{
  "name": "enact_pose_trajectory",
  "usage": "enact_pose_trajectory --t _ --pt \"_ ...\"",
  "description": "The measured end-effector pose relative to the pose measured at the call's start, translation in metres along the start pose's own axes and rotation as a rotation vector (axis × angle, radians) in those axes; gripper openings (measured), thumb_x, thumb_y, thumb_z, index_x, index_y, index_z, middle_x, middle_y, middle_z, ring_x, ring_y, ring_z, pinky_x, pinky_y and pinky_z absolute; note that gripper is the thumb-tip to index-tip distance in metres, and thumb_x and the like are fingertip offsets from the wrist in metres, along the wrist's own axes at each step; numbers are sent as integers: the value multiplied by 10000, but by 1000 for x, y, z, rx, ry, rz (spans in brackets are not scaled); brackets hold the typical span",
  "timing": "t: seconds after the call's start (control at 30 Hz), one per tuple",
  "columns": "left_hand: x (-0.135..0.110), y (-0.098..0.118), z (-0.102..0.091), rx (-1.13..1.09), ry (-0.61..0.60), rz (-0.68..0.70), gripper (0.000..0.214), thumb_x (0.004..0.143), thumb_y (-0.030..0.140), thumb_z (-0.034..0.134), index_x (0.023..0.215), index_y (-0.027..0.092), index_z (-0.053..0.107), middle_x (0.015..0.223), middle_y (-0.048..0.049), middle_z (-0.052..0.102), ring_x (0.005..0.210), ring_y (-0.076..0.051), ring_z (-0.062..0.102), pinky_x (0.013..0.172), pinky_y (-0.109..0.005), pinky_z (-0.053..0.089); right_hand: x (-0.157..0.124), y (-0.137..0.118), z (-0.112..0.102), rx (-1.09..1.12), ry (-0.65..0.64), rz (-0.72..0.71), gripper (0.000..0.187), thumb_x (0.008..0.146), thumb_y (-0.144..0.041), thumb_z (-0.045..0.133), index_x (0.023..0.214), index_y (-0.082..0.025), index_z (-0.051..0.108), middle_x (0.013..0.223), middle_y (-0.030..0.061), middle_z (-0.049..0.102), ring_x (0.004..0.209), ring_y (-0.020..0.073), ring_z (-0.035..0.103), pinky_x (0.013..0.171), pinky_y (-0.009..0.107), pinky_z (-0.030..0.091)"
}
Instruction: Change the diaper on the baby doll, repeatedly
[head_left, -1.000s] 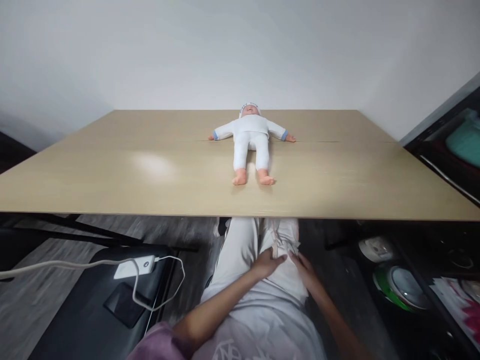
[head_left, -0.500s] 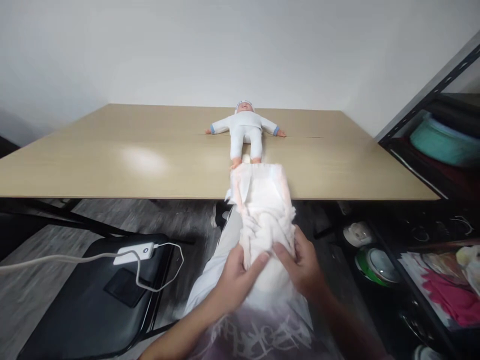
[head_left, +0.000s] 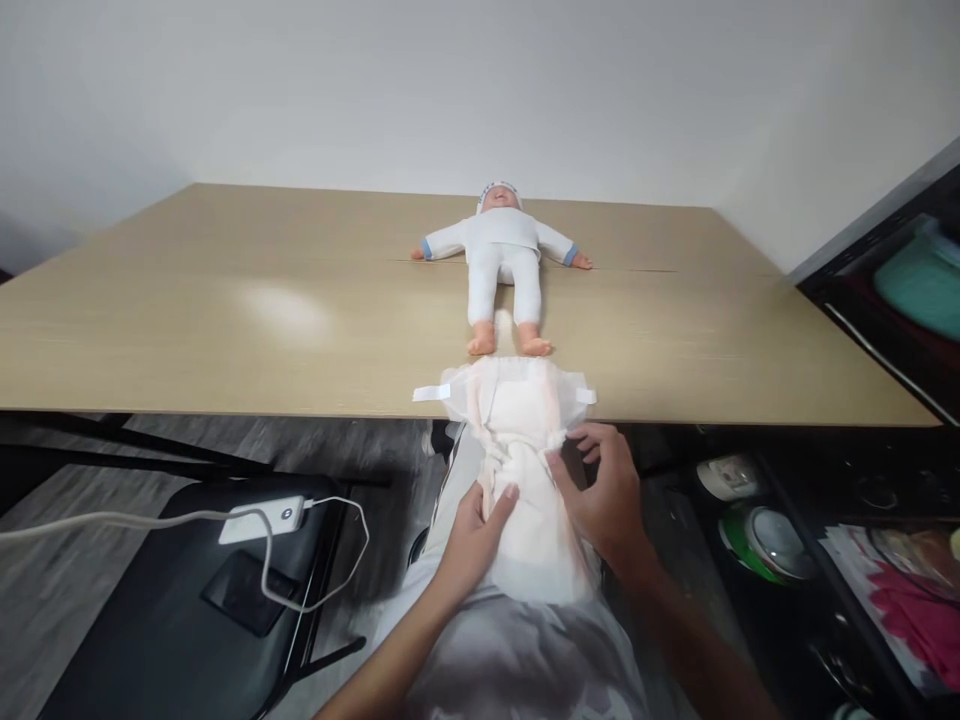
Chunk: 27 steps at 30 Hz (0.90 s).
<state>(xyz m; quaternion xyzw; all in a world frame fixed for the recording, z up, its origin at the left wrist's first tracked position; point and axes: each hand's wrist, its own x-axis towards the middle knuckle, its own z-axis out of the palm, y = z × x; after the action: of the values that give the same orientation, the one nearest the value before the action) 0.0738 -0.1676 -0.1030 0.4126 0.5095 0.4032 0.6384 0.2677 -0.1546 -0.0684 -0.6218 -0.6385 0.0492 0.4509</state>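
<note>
A white diaper lies unfolded, its far end on the table edge and its near end over my lap. White fastening tabs stick out on both sides of the far end. My left hand pinches the diaper's left edge at the crumpled middle, thumb on top. Beside the right edge, my right hand has its thumb and fingers apart, the thumb close to or touching the diaper. Just beyond, a baby doll in white clothes with blue cuffs lies on its back, arms spread and feet toward me.
The wooden table reaches back to the wall. On the left, a black chair holds a white power bank with a cable and a dark phone. To the right stands a dark shelf with a green round container and pink cloth.
The diaper's far end has spread out, and both side tabs now stick out. My right hand has come off its grip and opened beside the edge. The view has shifted slightly.
</note>
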Motion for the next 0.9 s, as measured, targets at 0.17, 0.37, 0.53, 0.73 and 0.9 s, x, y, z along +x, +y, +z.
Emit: enact_pose_trajectory --t 0.17,0.37,0.53,0.73,0.9 --pt "-5 3 -5 84 -57 42 488 1014 678 713 1275 272 790 1317 -100 819 1322 -340 745 1138 -457 601 51 -8 21 -36 -293 -251 352 1118 -390 639 1452 -284 669 1467 131 729 1418 355 649 1239 584 519" --pt "-1 47 -51 761 -140 456 197 1086 462 659 1067 279 727 1039 -83 776 981 -311 694 918 -462 568 91 6 59 -198 -595 -354 593 1147 -447 598 1703 -245 555 1820 139 451 1695 357 401 1401 620 317" --pt "58 108 -95 909 -50 731 136 1092 372 666 1200 291 643 1170 -68 755 1067 -284 708 954 -437 571 96 10 62 -196 -629 -377 627 1157 -502 570 1741 -282 510 1836 119 431 1710 341 383 1402 622 319" --pt "203 172 -87 1367 63 966 608 945 123 649 1542 212 574 1625 -212 578 1474 -424 552 1239 -615 453 98 12 63 -195 -624 -388 644 1162 -547 555 1759 -317 481 1850 95 409 1721 333 369 1409 619 319" --pt "264 192 -50 1692 -321 1046 1120 775 7 712 1793 283 338 1894 -159 262 1670 -462 372 1311 -605 364 97 15 67 -201 -625 -396 655 1164 -548 544 1765 -296 472 1852 97 404 1718 341 365 1413 628 306"
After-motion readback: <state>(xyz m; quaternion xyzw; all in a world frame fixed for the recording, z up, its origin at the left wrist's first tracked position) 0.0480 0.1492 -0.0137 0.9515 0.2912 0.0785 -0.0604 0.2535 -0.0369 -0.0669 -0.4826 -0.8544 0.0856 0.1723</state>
